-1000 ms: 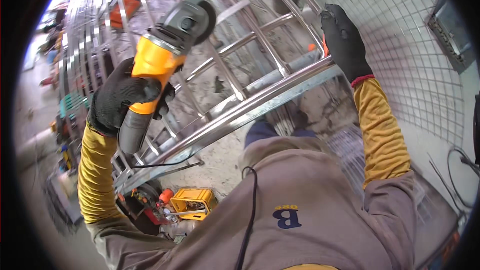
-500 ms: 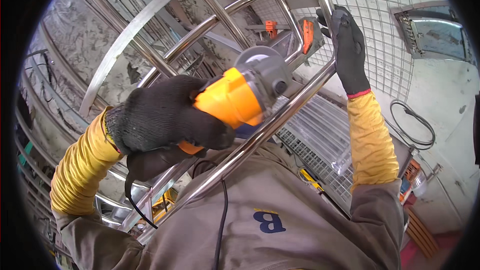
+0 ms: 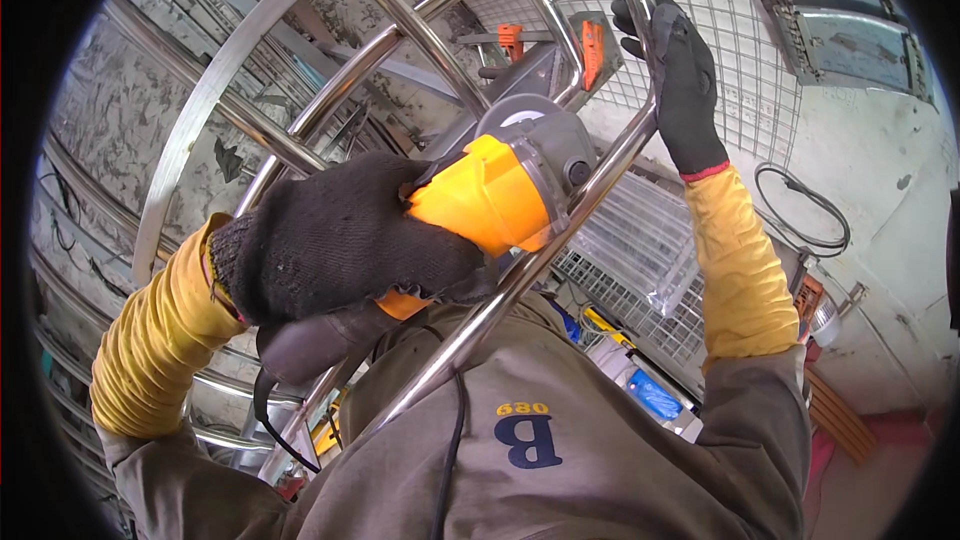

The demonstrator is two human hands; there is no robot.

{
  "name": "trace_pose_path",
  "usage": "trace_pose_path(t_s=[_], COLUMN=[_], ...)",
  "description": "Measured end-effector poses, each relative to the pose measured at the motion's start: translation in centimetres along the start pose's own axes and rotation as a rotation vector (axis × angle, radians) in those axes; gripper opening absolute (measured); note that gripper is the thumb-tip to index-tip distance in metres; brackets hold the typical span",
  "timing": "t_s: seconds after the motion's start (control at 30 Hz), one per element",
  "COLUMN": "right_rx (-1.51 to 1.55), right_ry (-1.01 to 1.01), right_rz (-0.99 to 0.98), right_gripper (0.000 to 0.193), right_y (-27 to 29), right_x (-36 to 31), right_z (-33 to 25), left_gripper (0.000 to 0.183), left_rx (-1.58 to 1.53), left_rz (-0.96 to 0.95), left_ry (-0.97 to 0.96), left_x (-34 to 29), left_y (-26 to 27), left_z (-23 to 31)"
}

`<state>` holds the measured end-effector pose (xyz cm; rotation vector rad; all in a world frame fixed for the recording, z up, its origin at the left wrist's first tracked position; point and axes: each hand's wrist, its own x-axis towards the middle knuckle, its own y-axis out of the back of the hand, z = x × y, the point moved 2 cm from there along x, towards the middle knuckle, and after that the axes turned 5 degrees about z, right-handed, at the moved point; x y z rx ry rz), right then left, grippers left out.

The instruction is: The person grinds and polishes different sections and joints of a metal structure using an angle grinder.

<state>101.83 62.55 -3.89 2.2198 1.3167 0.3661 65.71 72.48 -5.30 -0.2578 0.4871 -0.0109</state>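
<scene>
My left hand (image 3: 350, 235), in a dark knitted glove, is wrapped round the body of a yellow and grey angle grinder (image 3: 490, 190). The grinder's pale disc (image 3: 515, 112) points away from me, near the welded tubes; whether it touches metal I cannot tell. A black cord hangs from the grinder's rear end. My right hand (image 3: 682, 80), gloved too, grips a shiny bent steel tube (image 3: 630, 0) at the upper right, with fingertips showing on its far side. That tube belongs to a frame of polished tubes, which crosses in front of my body, and a flat curved metal bar (image 3: 200, 100).
Wire mesh (image 3: 740, 40) lies behind my right hand. Two orange-handled tools (image 3: 592, 52) sit beyond the grinder. A coiled black cable (image 3: 805, 210) lies on the pale floor to the right. Clear-wrapped lengths (image 3: 640, 240) rest below the frame, and several metal bars lie at left.
The view has shifted a little, so the frame and background sit further left and higher. The grinder appears slightly right and nearer the front tube. Both hands keep their grips.
</scene>
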Motion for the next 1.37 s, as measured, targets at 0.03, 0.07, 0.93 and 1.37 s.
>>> trace_pose_path(t_s=[0.03,0.07,0.93,1.37], right_rx=[0.000,0.019,-0.058,0.022], right_ry=[0.000,-0.043,0.017,0.029], right_rz=[-0.007,-0.022,-0.005,-0.144], right_gripper=[0.041,0.040,0.044,0.055], right_y=[0.1,0.3,-0.8,-0.5], right_x=[0.0,0.1,-0.1,0.4], right_z=[0.2,0.3,-1.1,-1.2], left_gripper=[0.058,0.058,0.059,0.058], left_rx=[-0.037,-0.029,0.214,-0.247], left_rz=[0.010,0.007,0.220,0.136], left_ry=[-0.005,-0.008,-0.363,0.166], left_x=[0.0,-0.1,1.9,-2.8], left_y=[-0.2,-0.3,-1.1,-0.4], left_z=[-0.1,0.2,0.8,-3.6])
